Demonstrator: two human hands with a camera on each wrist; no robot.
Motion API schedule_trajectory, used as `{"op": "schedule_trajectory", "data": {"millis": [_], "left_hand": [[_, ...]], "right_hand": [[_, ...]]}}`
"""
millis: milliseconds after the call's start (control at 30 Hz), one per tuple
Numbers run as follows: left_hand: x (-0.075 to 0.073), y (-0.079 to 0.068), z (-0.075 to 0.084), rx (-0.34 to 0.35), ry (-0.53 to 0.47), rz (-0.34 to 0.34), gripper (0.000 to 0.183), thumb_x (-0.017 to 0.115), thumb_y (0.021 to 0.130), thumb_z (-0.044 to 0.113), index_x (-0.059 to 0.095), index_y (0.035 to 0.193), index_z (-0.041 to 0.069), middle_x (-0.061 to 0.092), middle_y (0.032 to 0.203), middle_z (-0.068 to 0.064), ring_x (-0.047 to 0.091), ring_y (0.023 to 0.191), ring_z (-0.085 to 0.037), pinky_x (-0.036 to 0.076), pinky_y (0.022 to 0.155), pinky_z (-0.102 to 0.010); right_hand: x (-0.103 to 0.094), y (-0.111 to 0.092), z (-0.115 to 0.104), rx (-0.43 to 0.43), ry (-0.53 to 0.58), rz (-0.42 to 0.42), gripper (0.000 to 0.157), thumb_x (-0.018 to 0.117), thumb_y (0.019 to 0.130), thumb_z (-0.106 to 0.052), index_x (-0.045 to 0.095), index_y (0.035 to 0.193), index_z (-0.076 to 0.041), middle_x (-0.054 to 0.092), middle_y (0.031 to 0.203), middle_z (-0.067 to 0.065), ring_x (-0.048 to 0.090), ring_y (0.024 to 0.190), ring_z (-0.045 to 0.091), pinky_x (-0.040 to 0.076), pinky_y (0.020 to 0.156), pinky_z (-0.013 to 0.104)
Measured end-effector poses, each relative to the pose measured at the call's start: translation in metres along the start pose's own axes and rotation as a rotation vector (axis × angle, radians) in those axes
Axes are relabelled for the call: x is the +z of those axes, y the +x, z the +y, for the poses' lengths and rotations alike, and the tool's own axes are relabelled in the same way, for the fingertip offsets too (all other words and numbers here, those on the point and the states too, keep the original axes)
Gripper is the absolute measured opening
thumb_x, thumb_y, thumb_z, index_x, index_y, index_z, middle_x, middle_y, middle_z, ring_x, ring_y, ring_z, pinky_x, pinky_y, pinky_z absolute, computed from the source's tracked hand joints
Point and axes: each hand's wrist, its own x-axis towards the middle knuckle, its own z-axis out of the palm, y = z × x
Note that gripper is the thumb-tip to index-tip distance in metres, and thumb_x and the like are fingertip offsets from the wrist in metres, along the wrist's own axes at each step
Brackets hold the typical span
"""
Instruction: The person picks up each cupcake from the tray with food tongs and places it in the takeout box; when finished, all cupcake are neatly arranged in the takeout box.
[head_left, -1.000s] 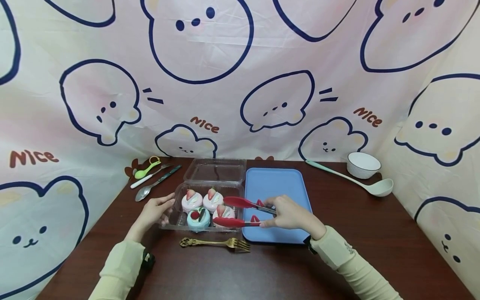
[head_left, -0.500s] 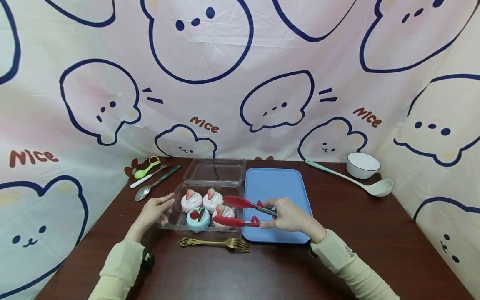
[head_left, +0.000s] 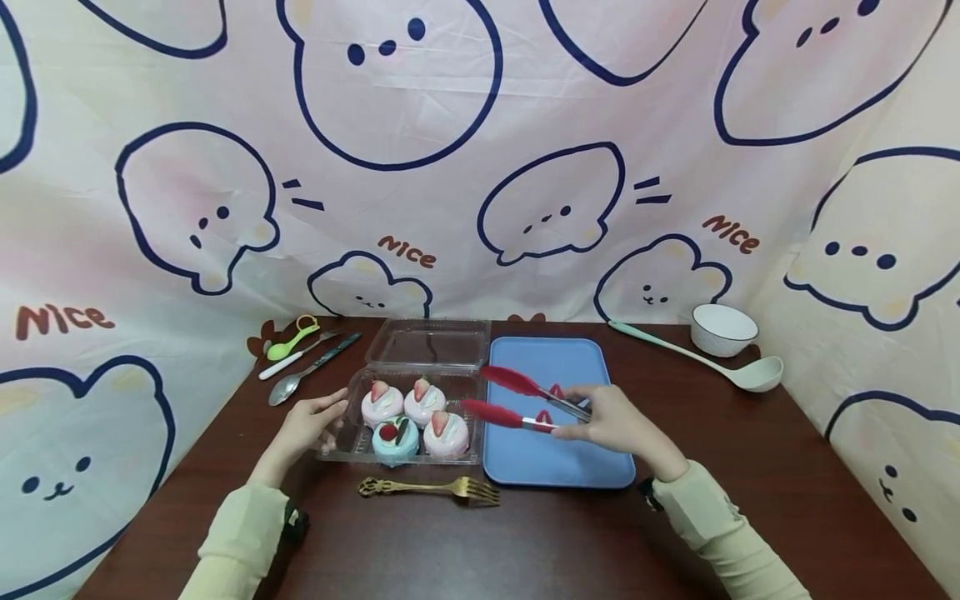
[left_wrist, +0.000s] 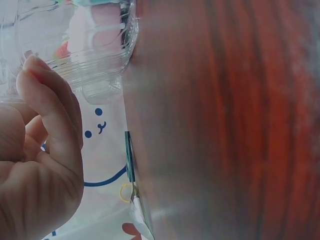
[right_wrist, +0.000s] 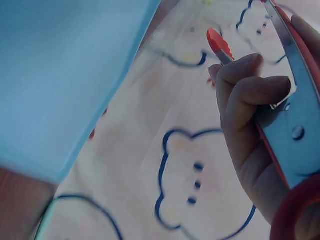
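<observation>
My right hand [head_left: 618,421] grips red-tipped metal tongs [head_left: 517,400], also seen in the right wrist view beside the curled fingers [right_wrist: 240,95]. The tongs' two arms are spread with nothing between them, above the left part of a blue tray [head_left: 555,467]. Left of the tray lies an opened clear plastic box [head_left: 348,454], its lid [head_left: 429,343] folded back. Inside are a blue cake with a cherry [head_left: 395,442] and three pink cakes topped with strawberry; the nearest pink cake [head_left: 446,436] is at the right. My left hand [head_left: 303,429] holds the box's left side.
A gold fork [head_left: 431,487] lies in front of the box. At the back left are a green-yellow utensil [head_left: 292,340], a white-handled fork [head_left: 288,361] and a spoon [head_left: 307,375]. A ladle [head_left: 705,358] and a white bowl [head_left: 723,331] stand back right.
My right hand has drawn the tongs right and slightly up, away from the near pink cake and over the tray. The cakes and my left hand stay in place.
</observation>
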Motion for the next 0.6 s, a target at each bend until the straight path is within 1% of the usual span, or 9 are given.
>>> {"op": "schedule_trajectory", "data": {"millis": [67,167,300,400,500,600], "left_hand": [[0.0,0.0,0.0,-0.003,-0.003,-0.001,0.052,0.048,0.095,0.028,0.035,0.138,0.001,0.052,0.074,-0.011,0.05,0.044,-0.012,0.046,0.045,-0.027],[0.001,0.0,0.001,-0.006,-0.004,0.004,0.053,0.048,0.095,0.029,0.036,0.138,0.0,0.052,0.073,-0.009,0.05,0.044,-0.013,0.046,0.045,-0.027],[0.001,0.0,0.001,-0.001,0.003,-0.001,0.053,0.048,0.095,0.03,0.036,0.138,0.0,0.051,0.073,-0.01,0.05,0.044,-0.013,0.046,0.045,-0.027],[0.0,0.001,0.0,-0.005,0.008,0.001,0.053,0.048,0.095,0.029,0.037,0.138,0.001,0.052,0.075,-0.011,0.05,0.045,-0.012,0.046,0.046,-0.027],[0.0,0.0,0.001,-0.015,0.007,0.012,0.052,0.049,0.094,0.029,0.038,0.137,0.002,0.053,0.075,-0.011,0.051,0.045,-0.012,0.047,0.046,-0.027],[0.0,-0.001,0.001,-0.013,0.005,0.006,0.051,0.048,0.095,0.029,0.037,0.138,0.002,0.053,0.075,-0.01,0.051,0.045,-0.012,0.047,0.046,-0.027]], "right_hand": [[-0.009,-0.004,0.009,0.034,-0.016,0.042,0.064,0.076,0.069,-0.044,0.06,0.114,-0.002,0.062,0.09,0.004,0.047,0.061,0.013,0.039,0.046,0.025],[-0.021,-0.012,0.024,0.084,-0.047,0.09,0.066,0.075,0.069,-0.046,0.059,0.114,0.001,0.062,0.09,0.006,0.048,0.066,0.015,0.041,0.048,0.025],[-0.035,-0.025,0.042,0.17,-0.073,0.128,0.068,0.074,0.069,-0.047,0.058,0.114,0.002,0.063,0.086,0.006,0.049,0.067,0.017,0.043,0.051,0.028],[-0.042,-0.034,0.054,0.219,-0.092,0.162,0.07,0.073,0.07,-0.049,0.057,0.114,0.002,0.062,0.083,0.007,0.048,0.066,0.019,0.041,0.053,0.029],[-0.048,-0.04,0.064,0.246,-0.12,0.227,0.07,0.071,0.071,-0.051,0.057,0.113,0.004,0.061,0.08,0.009,0.047,0.065,0.019,0.039,0.053,0.029],[-0.052,-0.044,0.071,0.275,-0.141,0.307,0.067,0.071,0.073,-0.048,0.058,0.111,0.005,0.06,0.074,0.01,0.046,0.061,0.019,0.036,0.05,0.029]]}}
